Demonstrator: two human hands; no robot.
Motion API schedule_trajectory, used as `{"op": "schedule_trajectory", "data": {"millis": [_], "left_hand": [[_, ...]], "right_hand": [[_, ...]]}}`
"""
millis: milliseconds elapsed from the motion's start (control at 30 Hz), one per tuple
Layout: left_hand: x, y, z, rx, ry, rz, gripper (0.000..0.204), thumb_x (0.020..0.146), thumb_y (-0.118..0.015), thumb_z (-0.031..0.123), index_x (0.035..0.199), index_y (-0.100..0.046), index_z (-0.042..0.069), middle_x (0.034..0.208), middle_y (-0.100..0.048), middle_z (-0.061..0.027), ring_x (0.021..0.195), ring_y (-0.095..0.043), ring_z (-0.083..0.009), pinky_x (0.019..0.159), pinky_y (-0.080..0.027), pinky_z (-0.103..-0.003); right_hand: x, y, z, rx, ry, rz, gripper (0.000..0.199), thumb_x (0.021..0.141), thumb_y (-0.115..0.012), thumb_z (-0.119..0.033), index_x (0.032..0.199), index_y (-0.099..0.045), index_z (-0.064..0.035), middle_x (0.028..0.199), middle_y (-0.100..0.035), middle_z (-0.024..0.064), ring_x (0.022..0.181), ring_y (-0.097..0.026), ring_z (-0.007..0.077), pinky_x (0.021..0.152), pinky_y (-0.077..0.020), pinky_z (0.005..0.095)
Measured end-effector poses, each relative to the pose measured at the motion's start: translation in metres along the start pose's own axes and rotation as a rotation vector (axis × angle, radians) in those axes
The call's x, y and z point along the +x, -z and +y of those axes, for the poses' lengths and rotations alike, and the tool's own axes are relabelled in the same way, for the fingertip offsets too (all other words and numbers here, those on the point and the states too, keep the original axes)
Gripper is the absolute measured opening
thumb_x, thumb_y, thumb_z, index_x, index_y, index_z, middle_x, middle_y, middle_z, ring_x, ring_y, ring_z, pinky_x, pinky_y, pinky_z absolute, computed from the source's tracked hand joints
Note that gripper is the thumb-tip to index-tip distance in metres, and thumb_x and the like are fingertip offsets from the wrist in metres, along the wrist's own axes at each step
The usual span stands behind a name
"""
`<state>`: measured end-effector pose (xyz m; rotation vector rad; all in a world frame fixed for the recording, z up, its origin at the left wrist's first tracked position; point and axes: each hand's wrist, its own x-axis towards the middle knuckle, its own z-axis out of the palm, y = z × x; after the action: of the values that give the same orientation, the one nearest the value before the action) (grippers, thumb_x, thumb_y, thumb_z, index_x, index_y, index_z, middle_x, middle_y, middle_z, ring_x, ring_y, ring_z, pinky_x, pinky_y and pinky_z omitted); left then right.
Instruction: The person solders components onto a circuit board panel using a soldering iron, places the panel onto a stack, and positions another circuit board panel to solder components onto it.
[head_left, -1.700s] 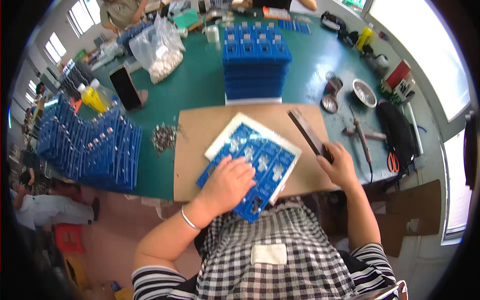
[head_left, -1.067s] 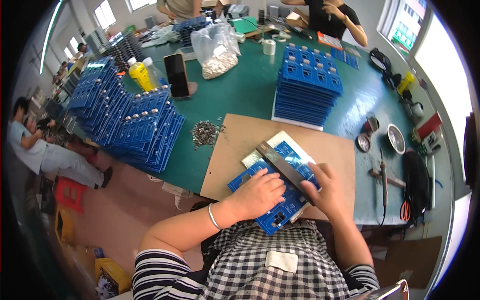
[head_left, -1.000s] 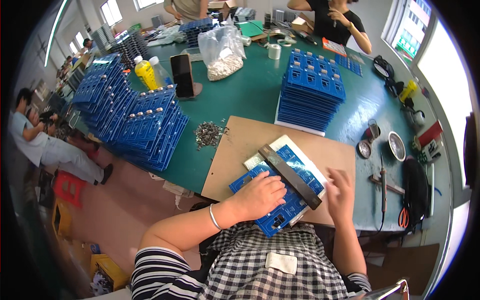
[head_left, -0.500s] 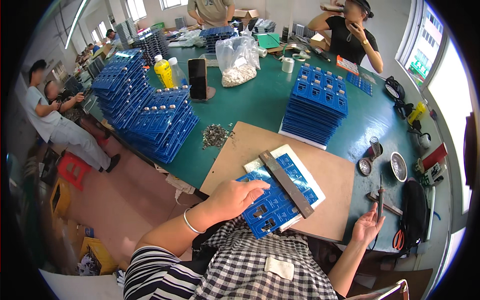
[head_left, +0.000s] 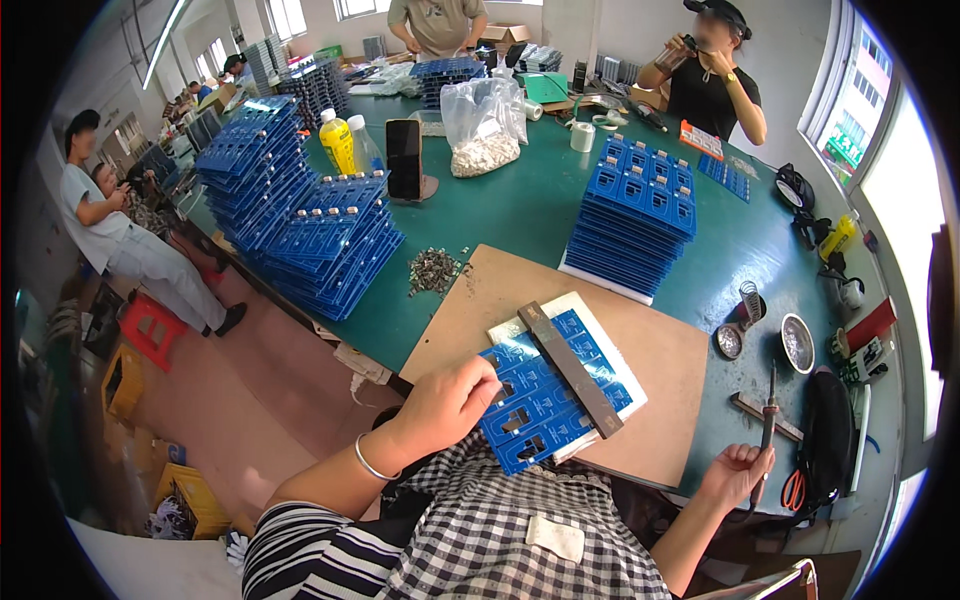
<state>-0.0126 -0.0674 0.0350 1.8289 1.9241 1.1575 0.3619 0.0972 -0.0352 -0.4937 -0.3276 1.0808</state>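
Observation:
A blue circuit board panel [head_left: 535, 405] lies tilted on a white pad [head_left: 632, 385], with a dark flat bar [head_left: 570, 370] across it. My left hand [head_left: 440, 405] is closed at the panel's left edge, thumb and fingers pressed together; whatever is between the fingertips is hidden. On the right, my right hand [head_left: 735, 475] has its fingers curled round a soldering iron [head_left: 768, 425], tip pointing up and away from me. Left of the brown board [head_left: 660, 440] under the pad sits a heap of small metal parts [head_left: 434, 271].
Tall stacks of blue panels [head_left: 325, 250] stand at the left, another stack [head_left: 632, 215] behind the work. A phone on a stand [head_left: 405, 160] and a bag of white pieces [head_left: 483, 130] are farther back. At right are an iron holder [head_left: 750, 300], a metal bowl [head_left: 796, 343] and orange-handled scissors [head_left: 793, 490].
My left hand has drawn back left toward the panel's edge, its fingers curling in. My right hand has closed round the soldering iron, which has shifted slightly toward me.

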Motion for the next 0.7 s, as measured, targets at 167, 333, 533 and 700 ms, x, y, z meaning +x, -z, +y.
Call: {"op": "schedule_trajectory", "data": {"millis": [167,333,533,700], "left_hand": [[-0.005,-0.006,0.021,-0.118,-0.098,-0.005,0.006,0.086,-0.062,0.008,0.089,-0.058,0.004,0.081,-0.062,-0.0113,0.073,-0.062,-0.0304,0.062,-0.049,-0.037],[-0.016,-0.027,0.044,-0.31,-0.162,-0.079,0.015,0.085,-0.065,0.006,0.096,-0.054,0.003,0.08,-0.062,-0.0116,0.074,-0.064,-0.0284,0.062,-0.051,-0.036],[-0.023,-0.045,0.048,-0.446,-0.263,-0.118,0.018,0.081,-0.069,0.005,0.091,-0.054,0.005,0.075,-0.063,-0.01,0.066,-0.063,-0.0275,0.056,-0.049,-0.036],[-0.019,-0.035,0.044,-0.33,-0.174,-0.098,0.012,0.078,-0.07,0.003,0.085,-0.06,0.005,0.074,-0.063,-0.0101,0.064,-0.063,-0.0274,0.055,-0.049,-0.034]], "right_hand": [[-0.075,-0.041,0.009,-0.179,0.118,-0.348,0.02,0.095,-0.058,-0.024,0.109,-0.049,-0.0139,0.072,-0.054,0.0024,0.063,-0.049,0.0102,0.057,-0.0412,0.021],[-0.116,-0.055,0.031,-0.43,-0.043,-1.084,0.04,0.088,-0.068,-0.019,0.119,-0.043,-0.0145,0.1,-0.06,0.0168,0.086,-0.062,0.0246,0.075,-0.0507,0.0343],[-0.142,-0.07,0.057,-0.442,-0.009,-1.301,0.043,0.08,-0.071,0.004,0.112,-0.048,-0.012,0.09,-0.06,0.0146,0.075,-0.061,0.0217,0.066,-0.0498,0.0323],[-0.137,-0.079,0.057,-0.392,-0.013,-1.18,0.037,0.082,-0.067,0.007,0.108,-0.049,-0.0105,0.082,-0.057,0.0085,0.07,-0.058,0.017,0.063,-0.0487,0.0304]]}}
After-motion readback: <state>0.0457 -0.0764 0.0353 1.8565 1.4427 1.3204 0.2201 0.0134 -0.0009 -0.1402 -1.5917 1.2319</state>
